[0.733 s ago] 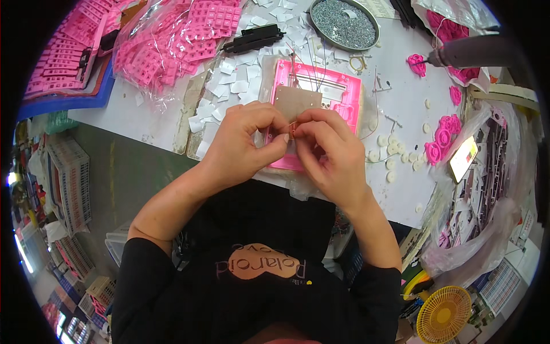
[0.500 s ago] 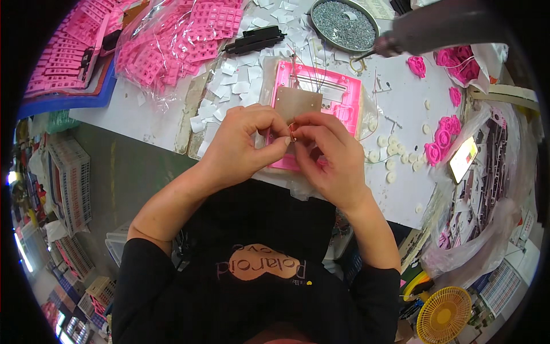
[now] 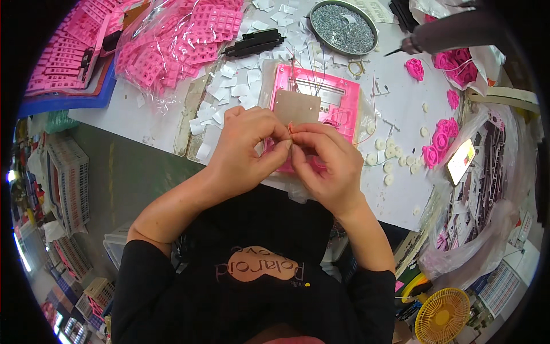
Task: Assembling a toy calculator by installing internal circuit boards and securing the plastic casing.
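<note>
Over the near part of a pink plastic housing (image 3: 347, 94), my two hands meet fingertip to fingertip. My left hand (image 3: 249, 143) is closed in a pinch on a thin orange-red wire (image 3: 291, 127). Thumb and forefinger of my right hand (image 3: 332, 160) pinch at the same wire from the other side. The wire's ends are hidden by my fingers. Just beyond the fingertips a flat brown board (image 3: 296, 106) lies on the housing. Several dark thin wires (image 3: 316, 80) rise behind it.
An electric screwdriver (image 3: 452, 33) hangs at upper right, near a round tray of screws (image 3: 373, 39). White round parts (image 3: 389, 152) and pink pieces (image 3: 441, 140) lie to the right. Paper slips (image 3: 240, 77), a black part (image 3: 254, 43) and bagged pink keypads (image 3: 166, 51) are left.
The fingers of both hands have drawn closer together on the wire. The screwdriver's tip has swung right, away from the screw tray.
</note>
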`<control>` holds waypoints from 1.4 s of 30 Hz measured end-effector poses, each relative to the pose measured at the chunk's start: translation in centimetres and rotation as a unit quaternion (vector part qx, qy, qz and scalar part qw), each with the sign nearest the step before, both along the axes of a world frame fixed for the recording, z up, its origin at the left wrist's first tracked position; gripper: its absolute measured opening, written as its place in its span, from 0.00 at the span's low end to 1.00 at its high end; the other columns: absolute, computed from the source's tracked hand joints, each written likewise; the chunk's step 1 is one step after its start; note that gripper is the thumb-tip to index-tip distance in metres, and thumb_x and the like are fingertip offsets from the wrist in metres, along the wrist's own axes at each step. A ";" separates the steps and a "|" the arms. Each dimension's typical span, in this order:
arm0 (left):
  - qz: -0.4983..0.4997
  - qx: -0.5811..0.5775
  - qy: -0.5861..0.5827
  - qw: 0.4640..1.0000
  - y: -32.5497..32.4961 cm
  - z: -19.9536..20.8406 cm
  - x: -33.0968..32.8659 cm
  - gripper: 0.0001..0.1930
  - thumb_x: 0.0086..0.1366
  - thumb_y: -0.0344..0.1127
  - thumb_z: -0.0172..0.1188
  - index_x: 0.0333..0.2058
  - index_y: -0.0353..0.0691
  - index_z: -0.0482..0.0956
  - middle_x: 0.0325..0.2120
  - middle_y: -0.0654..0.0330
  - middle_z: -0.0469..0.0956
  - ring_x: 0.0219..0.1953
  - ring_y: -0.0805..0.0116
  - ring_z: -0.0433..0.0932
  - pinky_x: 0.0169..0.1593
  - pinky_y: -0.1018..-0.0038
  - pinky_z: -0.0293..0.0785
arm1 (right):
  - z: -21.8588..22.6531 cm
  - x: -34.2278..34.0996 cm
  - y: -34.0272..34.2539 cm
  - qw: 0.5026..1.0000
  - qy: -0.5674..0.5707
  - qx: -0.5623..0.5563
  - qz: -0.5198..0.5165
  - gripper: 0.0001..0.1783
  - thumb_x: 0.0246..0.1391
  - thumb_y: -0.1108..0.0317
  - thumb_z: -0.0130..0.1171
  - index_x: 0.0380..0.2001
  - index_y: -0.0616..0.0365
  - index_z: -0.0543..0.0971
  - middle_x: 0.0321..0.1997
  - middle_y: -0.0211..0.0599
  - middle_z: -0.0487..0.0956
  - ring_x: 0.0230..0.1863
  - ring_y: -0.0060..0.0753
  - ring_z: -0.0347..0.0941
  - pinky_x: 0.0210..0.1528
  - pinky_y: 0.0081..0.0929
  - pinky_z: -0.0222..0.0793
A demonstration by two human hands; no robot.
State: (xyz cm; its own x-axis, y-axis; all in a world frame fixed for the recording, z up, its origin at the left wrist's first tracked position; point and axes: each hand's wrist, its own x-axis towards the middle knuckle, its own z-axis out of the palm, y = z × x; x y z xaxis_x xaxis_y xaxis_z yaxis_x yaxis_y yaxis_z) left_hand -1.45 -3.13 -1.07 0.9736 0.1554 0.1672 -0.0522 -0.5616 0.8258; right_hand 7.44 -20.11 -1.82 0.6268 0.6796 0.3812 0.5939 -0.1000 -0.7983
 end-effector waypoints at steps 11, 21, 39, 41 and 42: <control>0.002 -0.003 -0.015 1.000 -0.4 0.0 0.3 0.04 0.56 0.31 0.65 0.28 0.43 0.77 0.26 0.65 0.77 0.32 0.65 0.76 0.43 0.66 0.57 | -0.5 -0.5 0.0 0.998 0.035 0.027 -0.050 0.08 0.47 0.79 0.66 0.33 0.62 0.81 0.38 0.41 0.84 0.30 0.37 0.82 0.30 0.27 0.77; -0.005 -0.010 -0.014 1.000 -0.6 0.0 0.4 0.03 0.57 0.28 0.64 0.28 0.42 0.78 0.25 0.66 0.76 0.30 0.71 0.73 0.44 0.70 0.57 | -0.2 -0.8 -0.1 0.991 -0.108 0.005 -0.073 0.08 0.47 0.77 0.67 0.33 0.62 0.80 0.38 0.41 0.84 0.30 0.38 0.82 0.31 0.28 0.78; -0.037 -0.395 0.281 0.874 2.5 1.4 2.3 0.08 0.65 0.27 0.60 0.41 0.30 0.80 0.28 0.61 0.82 0.26 0.78 0.80 0.29 0.80 0.77 | -0.6 -1.1 -0.5 0.988 -0.157 -0.008 -0.001 0.11 0.42 0.81 0.68 0.33 0.62 0.80 0.41 0.41 0.82 0.36 0.40 0.81 0.35 0.31 0.78; -0.079 -0.331 0.282 0.897 2.9 1.5 2.6 0.08 0.66 0.27 0.61 0.41 0.29 0.80 0.29 0.60 0.83 0.28 0.77 0.81 0.31 0.79 0.78 | -0.8 -1.0 -0.4 0.986 -0.168 -0.002 0.006 0.13 0.41 0.80 0.69 0.33 0.62 0.80 0.41 0.40 0.81 0.35 0.40 0.81 0.34 0.31 0.78; -0.088 -0.283 0.254 0.921 3.0 1.4 2.6 0.09 0.65 0.27 0.61 0.42 0.30 0.80 0.29 0.59 0.83 0.29 0.75 0.82 0.33 0.78 0.78 | -0.9 -0.8 -0.4 0.983 -0.181 -0.018 0.012 0.13 0.40 0.79 0.69 0.34 0.62 0.80 0.41 0.39 0.81 0.36 0.41 0.80 0.34 0.31 0.77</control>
State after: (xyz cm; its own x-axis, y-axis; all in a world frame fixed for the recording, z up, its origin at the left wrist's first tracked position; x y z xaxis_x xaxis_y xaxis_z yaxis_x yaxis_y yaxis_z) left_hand 1.19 -0.17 0.36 0.9221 -0.0898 -0.3765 0.3731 -0.0529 0.9263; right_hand 6.61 -20.52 -2.69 0.4382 0.7088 0.5527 0.8412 -0.1067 -0.5301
